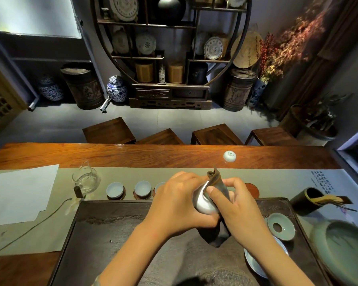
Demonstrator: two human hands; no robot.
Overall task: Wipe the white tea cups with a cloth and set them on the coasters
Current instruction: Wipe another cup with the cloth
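Note:
My left hand [176,201] grips a white tea cup [204,204] over the dark tea tray [120,228]. My right hand [240,205] presses a dark brown cloth [216,232] into and around that cup; the cloth hangs below both hands. Two white cups [115,189] [142,188] stand on round coasters on the runner behind the tray, and a third cup [159,185] is partly hidden by my left hand. A bare red-brown coaster [252,189] shows right of my right hand. Another white cup [229,156] lies upside down on the far wood.
A glass pitcher [86,179] stands left of the cups beside a white paper sheet [19,195]. On the right are a celadon strainer dish [281,226], a large green bowl [345,246], a white dish [256,263] and a dark tool holder [306,201]. Stools stand behind the table.

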